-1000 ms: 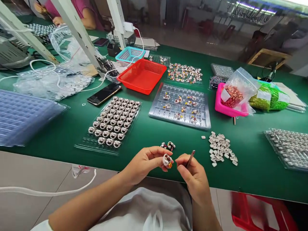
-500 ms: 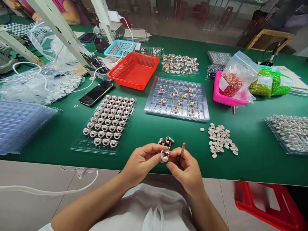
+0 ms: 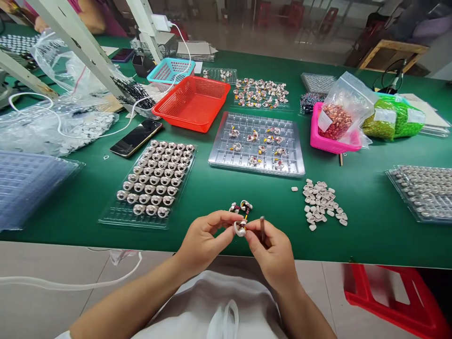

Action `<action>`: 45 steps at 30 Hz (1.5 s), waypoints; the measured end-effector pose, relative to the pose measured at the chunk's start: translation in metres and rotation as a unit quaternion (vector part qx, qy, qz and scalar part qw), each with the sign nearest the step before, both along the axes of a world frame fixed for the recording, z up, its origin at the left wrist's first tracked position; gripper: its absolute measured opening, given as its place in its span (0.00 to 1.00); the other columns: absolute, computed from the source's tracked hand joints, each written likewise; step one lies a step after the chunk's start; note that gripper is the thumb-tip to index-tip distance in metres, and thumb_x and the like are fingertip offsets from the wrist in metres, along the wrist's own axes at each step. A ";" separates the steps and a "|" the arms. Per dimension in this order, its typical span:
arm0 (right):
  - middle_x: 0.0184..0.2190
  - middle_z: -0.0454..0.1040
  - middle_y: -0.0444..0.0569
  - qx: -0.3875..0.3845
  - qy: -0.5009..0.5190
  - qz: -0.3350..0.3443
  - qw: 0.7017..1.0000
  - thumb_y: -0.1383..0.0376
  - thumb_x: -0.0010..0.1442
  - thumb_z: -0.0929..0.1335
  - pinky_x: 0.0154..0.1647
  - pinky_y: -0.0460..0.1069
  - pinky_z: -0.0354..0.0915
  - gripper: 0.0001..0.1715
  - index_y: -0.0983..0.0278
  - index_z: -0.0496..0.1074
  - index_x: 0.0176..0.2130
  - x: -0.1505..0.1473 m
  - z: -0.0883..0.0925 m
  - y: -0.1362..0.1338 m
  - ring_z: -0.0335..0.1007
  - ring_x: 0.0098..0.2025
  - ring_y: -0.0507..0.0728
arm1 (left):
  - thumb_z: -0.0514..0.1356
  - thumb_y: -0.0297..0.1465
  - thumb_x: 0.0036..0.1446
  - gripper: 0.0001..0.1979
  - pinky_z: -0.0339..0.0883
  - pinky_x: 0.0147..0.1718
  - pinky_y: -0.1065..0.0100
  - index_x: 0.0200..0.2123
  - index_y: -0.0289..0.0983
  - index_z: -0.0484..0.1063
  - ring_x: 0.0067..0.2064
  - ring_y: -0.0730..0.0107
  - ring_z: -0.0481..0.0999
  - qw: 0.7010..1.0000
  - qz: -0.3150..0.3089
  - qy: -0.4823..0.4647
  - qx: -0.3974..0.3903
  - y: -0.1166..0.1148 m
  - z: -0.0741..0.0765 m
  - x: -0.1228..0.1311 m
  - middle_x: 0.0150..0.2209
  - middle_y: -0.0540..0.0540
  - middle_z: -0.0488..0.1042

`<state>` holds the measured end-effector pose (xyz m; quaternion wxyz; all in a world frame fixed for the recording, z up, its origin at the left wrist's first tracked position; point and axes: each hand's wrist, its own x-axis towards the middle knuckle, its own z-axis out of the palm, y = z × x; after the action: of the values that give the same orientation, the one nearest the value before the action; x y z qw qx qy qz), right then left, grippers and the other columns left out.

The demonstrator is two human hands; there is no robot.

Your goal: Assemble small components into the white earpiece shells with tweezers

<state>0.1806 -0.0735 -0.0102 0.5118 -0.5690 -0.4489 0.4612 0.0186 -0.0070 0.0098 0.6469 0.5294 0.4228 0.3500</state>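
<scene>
My left hand (image 3: pixel 205 235) pinches a small white ring-shaped part (image 3: pixel 239 228) at the table's front edge. My right hand (image 3: pixel 271 247) touches the same part with thumb and forefinger while a thin metal tool (image 3: pixel 262 226) sticks up from its curled fingers. Just beyond my hands lie two finished parts (image 3: pixel 241 207) with dark windings. A loose pile of white pieces (image 3: pixel 323 204) lies to the right. A clear tray of white rings (image 3: pixel 155 181) lies to the left. A clear compartment tray (image 3: pixel 257 150) straight ahead holds several wound parts.
A phone (image 3: pixel 136 137), a red basket (image 3: pixel 192 101) and a blue basket (image 3: pixel 170 70) are at the back left. A pink bin with bags (image 3: pixel 332 141) and another filled tray (image 3: pixel 423 190) are on the right. A red stool (image 3: pixel 391 301) stands under the table. Another person (image 3: pixel 88 16) works at the far left.
My two hands have come together on the white ring part. The right hand moved left until its fingertips met the part, the tool turning upright. The view shifted slightly.
</scene>
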 end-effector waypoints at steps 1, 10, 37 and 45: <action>0.26 0.73 0.44 -0.033 0.069 0.012 0.997 0.59 0.63 0.72 0.25 0.47 0.59 0.08 0.62 0.78 0.37 0.000 -0.001 0.001 0.62 0.25 0.51 | 0.69 0.30 0.56 0.08 0.77 0.42 0.68 0.39 0.35 0.83 0.39 0.63 0.84 1.000 0.002 0.004 0.025 -0.001 -0.002 0.000 0.37 0.43 0.85; 0.27 0.69 0.43 -0.054 0.291 -0.001 0.955 0.55 0.58 0.76 0.25 0.46 0.56 0.15 0.62 0.74 0.34 -0.017 -0.019 -0.002 0.58 0.25 0.49 | 0.65 0.24 0.56 0.09 0.75 0.37 0.68 0.40 0.36 0.84 0.36 0.64 0.81 0.989 -0.002 -0.012 0.149 -0.004 -0.011 0.001 0.34 0.42 0.84; 0.25 0.65 0.38 -0.046 0.420 -0.032 0.906 0.60 0.55 0.78 0.20 0.41 0.48 0.17 0.60 0.68 0.35 -0.027 -0.017 0.001 0.48 0.20 0.44 | 0.62 0.18 0.61 0.19 0.76 0.40 0.68 0.50 0.41 0.82 0.40 0.65 0.83 0.961 -0.070 -0.058 0.263 0.002 -0.011 -0.004 0.39 0.42 0.86; 0.32 0.67 0.40 0.022 0.307 -0.038 0.951 0.64 0.61 0.76 0.33 0.42 0.63 0.11 0.59 0.69 0.36 -0.025 -0.020 -0.008 0.64 0.31 0.48 | 0.62 0.24 0.61 0.11 0.72 0.37 0.69 0.44 0.35 0.83 0.36 0.67 0.79 0.987 -0.100 -0.049 0.112 0.001 -0.004 -0.009 0.35 0.42 0.83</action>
<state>0.1552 -0.0819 -0.0307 0.6549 -0.4050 -0.2582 0.5835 0.0096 -0.0059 0.0058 0.6350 0.6206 0.2938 0.3542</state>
